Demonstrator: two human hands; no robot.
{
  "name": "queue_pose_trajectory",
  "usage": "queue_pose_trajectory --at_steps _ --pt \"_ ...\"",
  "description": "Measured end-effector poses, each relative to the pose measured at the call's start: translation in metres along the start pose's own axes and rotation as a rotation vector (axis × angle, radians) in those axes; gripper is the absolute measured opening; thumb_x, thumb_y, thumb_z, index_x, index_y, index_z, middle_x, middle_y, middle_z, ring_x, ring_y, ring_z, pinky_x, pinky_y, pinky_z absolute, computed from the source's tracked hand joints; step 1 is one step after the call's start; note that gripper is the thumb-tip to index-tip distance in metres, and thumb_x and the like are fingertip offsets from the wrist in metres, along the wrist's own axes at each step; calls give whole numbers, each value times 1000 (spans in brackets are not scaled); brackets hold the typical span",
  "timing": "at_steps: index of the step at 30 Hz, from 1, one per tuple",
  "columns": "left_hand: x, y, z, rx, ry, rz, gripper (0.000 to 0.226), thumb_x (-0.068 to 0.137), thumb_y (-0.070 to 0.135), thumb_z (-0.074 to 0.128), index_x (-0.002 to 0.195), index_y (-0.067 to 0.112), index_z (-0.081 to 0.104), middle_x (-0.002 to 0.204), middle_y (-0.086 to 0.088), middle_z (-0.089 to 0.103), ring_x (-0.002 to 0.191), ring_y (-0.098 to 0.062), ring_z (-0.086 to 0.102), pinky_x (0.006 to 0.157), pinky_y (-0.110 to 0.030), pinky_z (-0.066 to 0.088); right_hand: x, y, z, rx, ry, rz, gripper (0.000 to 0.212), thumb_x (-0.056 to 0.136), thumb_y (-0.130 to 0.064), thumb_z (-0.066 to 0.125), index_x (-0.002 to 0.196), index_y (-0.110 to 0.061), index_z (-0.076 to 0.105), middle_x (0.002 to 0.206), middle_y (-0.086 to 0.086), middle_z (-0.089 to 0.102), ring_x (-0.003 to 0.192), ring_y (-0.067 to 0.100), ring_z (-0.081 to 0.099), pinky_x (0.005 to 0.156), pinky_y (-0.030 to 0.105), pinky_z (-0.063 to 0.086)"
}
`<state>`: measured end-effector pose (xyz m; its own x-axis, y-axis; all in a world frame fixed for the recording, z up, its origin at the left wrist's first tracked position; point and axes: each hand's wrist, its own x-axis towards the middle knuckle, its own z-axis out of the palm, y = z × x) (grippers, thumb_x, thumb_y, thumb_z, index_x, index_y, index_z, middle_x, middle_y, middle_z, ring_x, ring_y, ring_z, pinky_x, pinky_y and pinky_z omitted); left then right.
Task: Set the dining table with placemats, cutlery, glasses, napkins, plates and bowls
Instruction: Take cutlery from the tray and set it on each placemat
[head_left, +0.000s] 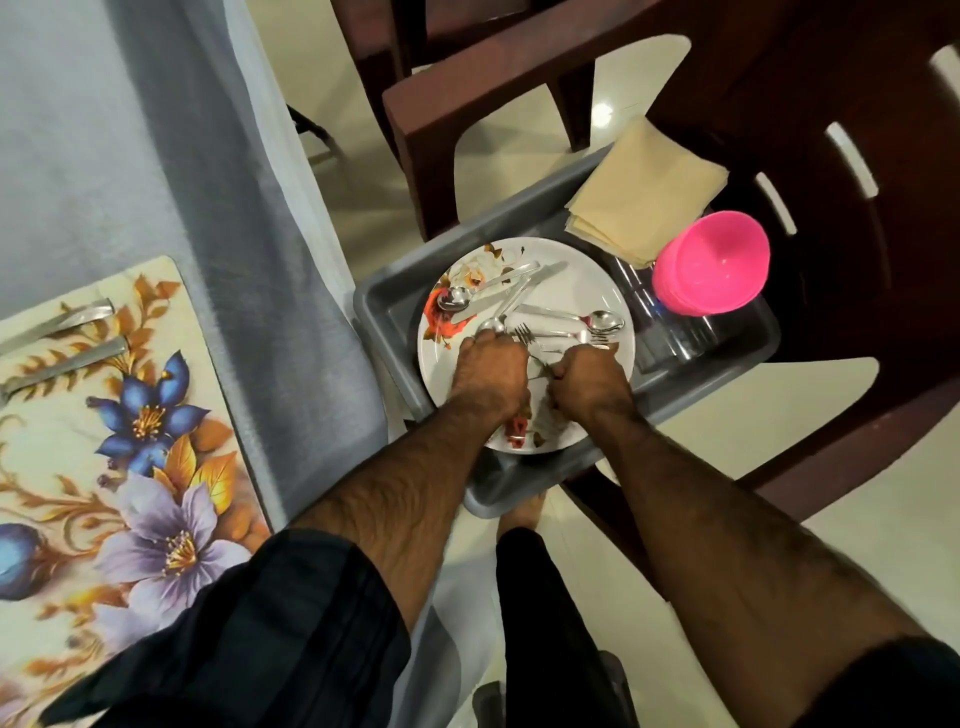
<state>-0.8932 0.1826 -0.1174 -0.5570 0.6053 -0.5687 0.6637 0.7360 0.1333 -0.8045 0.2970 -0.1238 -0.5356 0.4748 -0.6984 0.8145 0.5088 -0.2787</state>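
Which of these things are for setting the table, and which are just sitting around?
For the job:
floral placemat with two cutlery pieces on it
plate carrying loose cutlery
napkins
pink bowls
left hand and right hand, both on the plate's cutlery

Just around:
grey tray
brown chair
grey tablecloth

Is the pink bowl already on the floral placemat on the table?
No, the pink bowl sits in the grey tray on the chair, while the floral placemat carries only two pieces of cutlery.
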Motion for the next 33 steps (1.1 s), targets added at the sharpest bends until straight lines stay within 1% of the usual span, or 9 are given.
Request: queue_pose_trajectory --at_steps 6,9,12,15,17,21,25,28,33 --pt "-3 4 -6 108 -63 59 50 81 37 80 125 15 69 126 -9 69 126 -31 56 115 -46 42 -5 26 -21 253 30 67 11 82 -14 75 73 -14 69 74 5 71 70 24 72 64 32 61" --pt "-8 6 -9 219 -71 139 52 82 35 74 128 12 65 127 -11 68 128 -33 55 119 -53 35 -9 44 -39 432 76 110 20 82 -5 76 85 -21 64 87 3 72 81 24 73 65 36 63" --pt "-12 5 -17 211 -86 183 49 85 31 71 128 11 62 123 -12 70 124 -34 59 120 -54 31 -6 46 -52 378 123 107 15 84 -10 73 88 -20 63 89 1 68 86 23 68 73 39 61" --pt "-22 -3 -30 -37 -62 85 54 87 19 73 137 11 53 123 -13 70 114 -33 66 103 -46 50 2 38 -59 305 122 85 4 93 -18 65 94 -14 64 95 5 66 92 24 62 70 30 48" --pt "-29 -16 -38 -230 -1 -29 59 87 11 72 141 14 50 121 -14 70 109 -34 68 91 -44 57 11 30 -56 282 150 70 15 96 -22 57 101 -12 67 105 13 69 98 31 63 80 34 50" --pt "-32 -46 -61 -477 13 -320 33 90 6 68 120 20 72 115 -5 73 101 -27 69 86 -31 55 24 2 -60 235 238 -59 16 94 -14 56 100 -9 70 108 17 72 101 37 66 83 36 52" --pt "-24 -65 -80 -1047 -1 -648 14 101 5 61 96 17 66 101 -10 75 81 -23 74 82 -45 66 40 -20 -55 40 273 -144 25 86 -15 69 110 -17 74 120 12 65 109 31 64 91 33 52" --pt "-20 -68 -86 -1237 6 -719 15 106 8 54 104 13 68 104 -10 74 76 -20 72 78 -40 66 50 -21 -46 -124 206 -152 28 89 -26 71 116 -20 71 130 12 60 118 30 60 99 33 49" --pt "-31 -60 -86 -1362 -16 -712 22 106 4 49 105 11 69 102 -12 74 80 -23 72 78 -42 67 40 -19 -52 -124 217 -111 21 88 -19 68 107 -12 71 117 13 68 106 31 69 88 34 55"
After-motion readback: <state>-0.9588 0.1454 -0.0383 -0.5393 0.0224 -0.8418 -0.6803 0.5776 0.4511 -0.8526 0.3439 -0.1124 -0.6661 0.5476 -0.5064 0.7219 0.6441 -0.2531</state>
